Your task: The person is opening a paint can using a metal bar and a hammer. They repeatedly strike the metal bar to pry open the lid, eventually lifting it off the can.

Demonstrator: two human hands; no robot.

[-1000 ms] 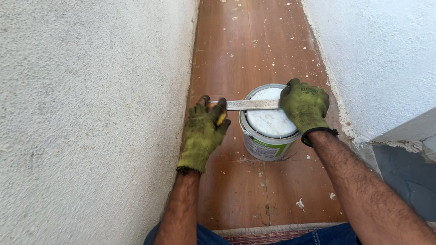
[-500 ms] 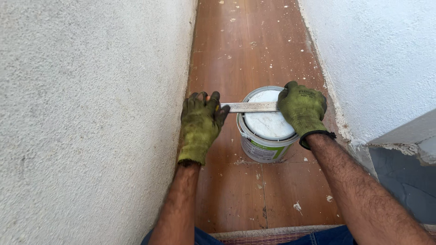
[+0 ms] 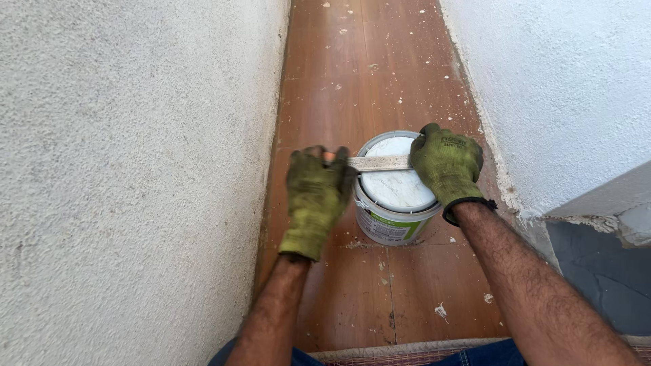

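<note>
Rough white walls hem in a narrow brown floor (image 3: 380, 74) flecked with plaster. Left hand (image 3: 315, 196), gloved, is closed around the handle end of a flat blade (image 3: 380, 163); right hand (image 3: 446, 165) presses fingers-down on the blade's far end and the rim. The blade lies across the lid of a white bucket (image 3: 393, 217) on the floor between both hands. The lid looks still seated, prying unfinished.

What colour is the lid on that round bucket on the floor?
White, on the round plastic bucket's lid, crossed by a flat metal blade; the head view shows it best.
</note>
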